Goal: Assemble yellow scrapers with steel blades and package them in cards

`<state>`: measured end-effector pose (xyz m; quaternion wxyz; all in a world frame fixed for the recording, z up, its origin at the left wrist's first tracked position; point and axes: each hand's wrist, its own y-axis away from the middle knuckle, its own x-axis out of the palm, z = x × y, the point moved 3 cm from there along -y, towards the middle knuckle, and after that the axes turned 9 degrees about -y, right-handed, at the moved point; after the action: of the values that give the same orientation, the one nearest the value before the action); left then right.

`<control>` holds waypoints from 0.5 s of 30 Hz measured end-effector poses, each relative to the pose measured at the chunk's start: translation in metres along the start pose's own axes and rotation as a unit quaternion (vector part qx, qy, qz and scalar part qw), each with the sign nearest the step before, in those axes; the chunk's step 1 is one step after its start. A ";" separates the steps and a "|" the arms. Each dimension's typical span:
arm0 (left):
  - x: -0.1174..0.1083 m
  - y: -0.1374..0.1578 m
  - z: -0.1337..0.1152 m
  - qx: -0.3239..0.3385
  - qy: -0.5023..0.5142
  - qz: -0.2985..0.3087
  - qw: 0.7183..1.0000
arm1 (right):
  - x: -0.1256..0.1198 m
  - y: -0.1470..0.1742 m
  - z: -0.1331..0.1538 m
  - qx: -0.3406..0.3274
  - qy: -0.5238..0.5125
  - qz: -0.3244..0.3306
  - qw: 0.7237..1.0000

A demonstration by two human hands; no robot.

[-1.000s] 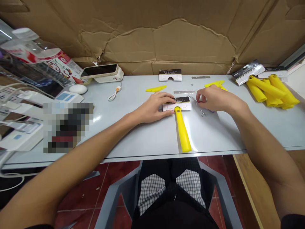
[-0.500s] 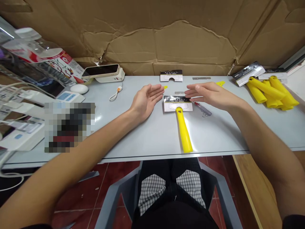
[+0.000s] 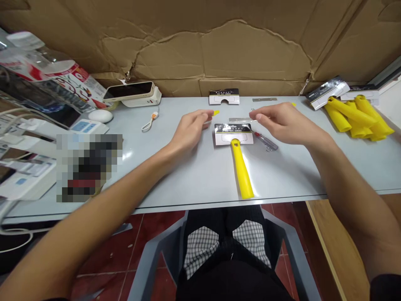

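Fingers of left hand [image 3: 189, 128] loosely curved, side by side, holding nothing visible; those of right hand [image 3: 283, 121] near metal strip [image 3: 239, 120], hold unclear. Best to pinch its ends.

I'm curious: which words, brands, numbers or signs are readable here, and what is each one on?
None reads with certainty.
Front card by the yellow handle: pale characters on black, too small.
Back card against the cardboard: similar print, too small.
Right-hand card by the heaped handles: too blurred.
Red-and-white bottle label: large dark markings, too unclear to quote.
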<state>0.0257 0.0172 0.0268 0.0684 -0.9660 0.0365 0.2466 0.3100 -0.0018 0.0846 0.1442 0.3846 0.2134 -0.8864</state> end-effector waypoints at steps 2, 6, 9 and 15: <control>-0.010 0.007 -0.012 0.071 -0.198 0.016 0.978 | 0.008 0.018 0.020 -0.022 0.023 0.025 0.999; -0.025 0.032 -0.022 0.136 -0.380 0.092 0.910 | 0.029 0.067 0.040 -0.047 0.012 0.028 0.998; -0.021 0.057 -0.015 0.160 -0.421 0.173 0.876 | 0.045 0.094 0.027 -0.033 0.010 0.037 0.999; 0.009 0.102 0.011 0.097 -0.439 0.130 0.884 | 0.071 0.108 0.007 -0.047 0.055 0.057 0.996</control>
<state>0.0174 -0.0822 0.0016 0.1378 -0.7339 0.1517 0.6476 0.3042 -0.1051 0.0073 0.2000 0.4374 0.2404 -0.8431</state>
